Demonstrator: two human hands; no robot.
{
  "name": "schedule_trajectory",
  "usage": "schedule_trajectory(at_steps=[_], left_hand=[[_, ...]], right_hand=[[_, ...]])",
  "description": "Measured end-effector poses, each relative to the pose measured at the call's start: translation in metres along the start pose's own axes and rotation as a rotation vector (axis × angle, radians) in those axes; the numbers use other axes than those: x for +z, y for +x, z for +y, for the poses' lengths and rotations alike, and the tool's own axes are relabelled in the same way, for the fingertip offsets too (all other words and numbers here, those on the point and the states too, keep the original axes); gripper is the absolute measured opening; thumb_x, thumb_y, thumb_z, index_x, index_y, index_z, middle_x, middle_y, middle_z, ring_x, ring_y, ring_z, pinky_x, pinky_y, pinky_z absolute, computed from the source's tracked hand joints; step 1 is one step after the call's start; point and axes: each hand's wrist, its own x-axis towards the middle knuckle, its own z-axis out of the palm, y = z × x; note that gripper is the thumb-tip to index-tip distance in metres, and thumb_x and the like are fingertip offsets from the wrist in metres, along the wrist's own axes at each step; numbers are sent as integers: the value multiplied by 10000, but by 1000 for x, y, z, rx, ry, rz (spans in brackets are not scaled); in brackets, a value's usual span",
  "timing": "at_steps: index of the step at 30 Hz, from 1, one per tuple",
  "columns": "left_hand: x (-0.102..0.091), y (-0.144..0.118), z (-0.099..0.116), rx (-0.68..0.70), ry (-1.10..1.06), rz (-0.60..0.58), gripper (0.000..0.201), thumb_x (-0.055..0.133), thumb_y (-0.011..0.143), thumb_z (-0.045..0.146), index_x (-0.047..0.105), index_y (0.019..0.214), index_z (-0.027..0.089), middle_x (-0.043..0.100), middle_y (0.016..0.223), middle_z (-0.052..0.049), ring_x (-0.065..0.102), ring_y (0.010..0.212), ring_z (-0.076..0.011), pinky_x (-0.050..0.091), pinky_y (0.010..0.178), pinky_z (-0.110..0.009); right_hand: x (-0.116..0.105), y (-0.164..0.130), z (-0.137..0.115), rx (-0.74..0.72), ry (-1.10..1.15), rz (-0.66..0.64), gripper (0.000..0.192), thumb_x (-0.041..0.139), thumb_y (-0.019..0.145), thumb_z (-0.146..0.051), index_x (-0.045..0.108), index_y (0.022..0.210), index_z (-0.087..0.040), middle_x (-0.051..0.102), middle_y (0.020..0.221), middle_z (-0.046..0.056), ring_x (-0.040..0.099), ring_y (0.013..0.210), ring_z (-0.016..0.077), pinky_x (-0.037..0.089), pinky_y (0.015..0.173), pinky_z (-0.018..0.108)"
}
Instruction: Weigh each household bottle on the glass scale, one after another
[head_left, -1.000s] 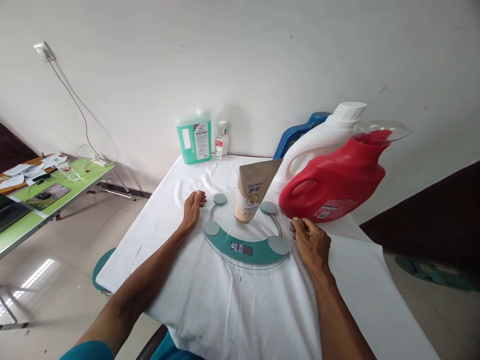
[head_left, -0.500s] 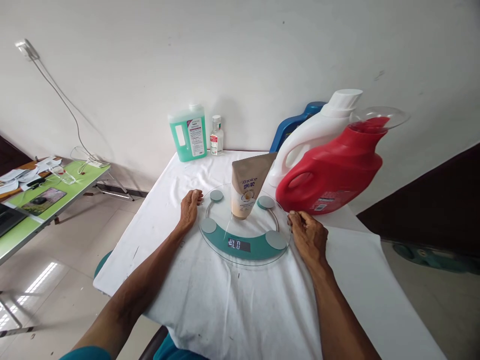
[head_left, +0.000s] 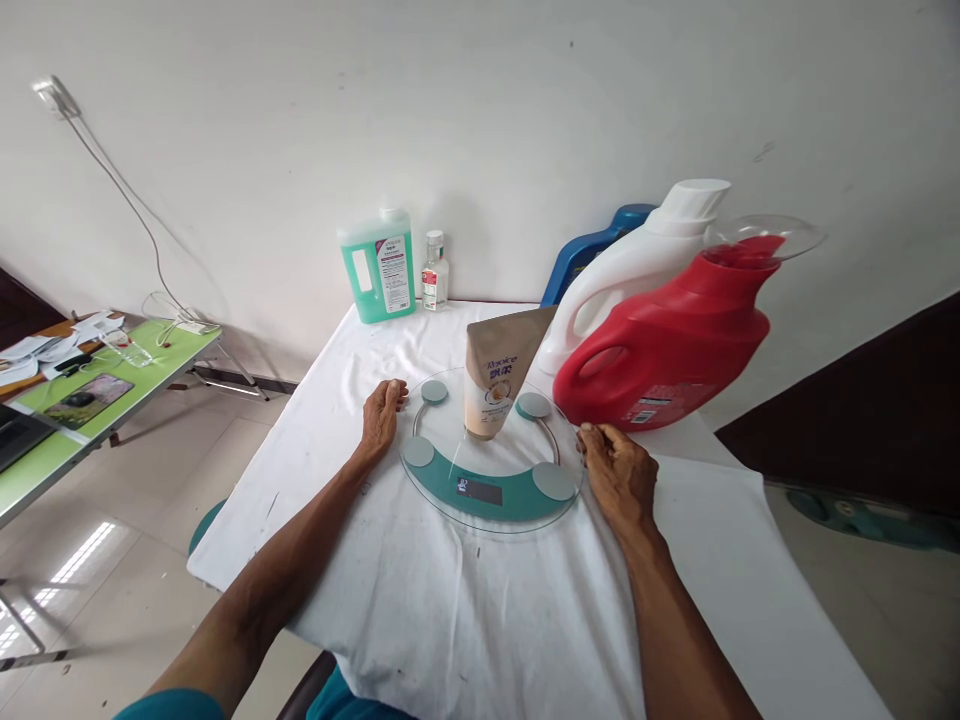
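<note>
Large digits vanished; glass scale (head_left: 495, 472) seemingly weighing our Rejoice tube (head_left: 496, 383). Left hand (head_left: 382, 413), right hand (head_left: 622, 467): curled, grip unclear; stillness needed next.

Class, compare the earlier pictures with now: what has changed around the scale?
The display has lost its large digits; small marks remain at its left. Nothing else visibly changed: the left hand and right hand stay beside the scale, the tube standing on it.

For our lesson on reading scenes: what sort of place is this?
Probably an office or workroom: a computer mouse on a green table, papers nearby, and a scale on a cloth-covered table.
</note>
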Motion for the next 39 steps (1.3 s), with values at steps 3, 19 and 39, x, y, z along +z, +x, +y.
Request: schedule_trajectory(at_steps=[3, 19, 39], left_hand=[[-1, -1, 2, 5, 9, -13, 721, 454, 980, 849, 738, 1028, 188, 789, 1050, -152, 743, 951, -267, 605, 876, -411], [2, -5, 3, 40, 31, -7, 622, 464, 1011, 779, 713, 1018, 209, 774, 1058, -124, 748, 910, -253, 581, 869, -395], [0, -5, 4, 35, 22, -27, 603, 482, 1013, 757, 719, 1020, 203, 784, 1067, -131, 754, 907, -254, 593, 870, -403]], right_hand=[[2, 0, 2, -1, -19, 3, 374, 465, 913, -564, 549, 685, -280, 690, 666, 80, 598, 662, 247, 435, 734, 381], [16, -5, 9, -50, -156, 91, 335, 452, 887, -537, 621, 797, -262, 722, 758, 143, 647, 766, 301, 454, 752, 400], [18, -6, 16, -14, -156, 70, 317, 498, 896, -502, 686, 870, -249, 757, 829, 118, 662, 790, 294, 462, 756, 378]])
